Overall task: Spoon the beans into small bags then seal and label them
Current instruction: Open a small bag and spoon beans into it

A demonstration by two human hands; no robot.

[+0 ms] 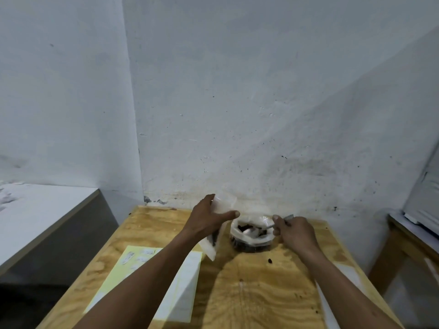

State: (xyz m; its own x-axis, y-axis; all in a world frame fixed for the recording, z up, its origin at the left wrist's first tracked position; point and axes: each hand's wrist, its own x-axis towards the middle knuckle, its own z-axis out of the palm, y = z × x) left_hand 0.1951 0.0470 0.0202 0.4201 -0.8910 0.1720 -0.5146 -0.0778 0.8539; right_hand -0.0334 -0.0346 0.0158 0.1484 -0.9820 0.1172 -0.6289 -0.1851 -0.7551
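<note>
Small clear bag point(215, 236) with a few dark beans at the bottom hangs just left of the bean tub point(251, 236), left hand point(209, 222) pinching its top. Right hand point(293, 231) grips a spoon point(273, 225) dipped in the tub. Label sheet point(133, 264) lies near-left on the bench point(261, 293)
</note>
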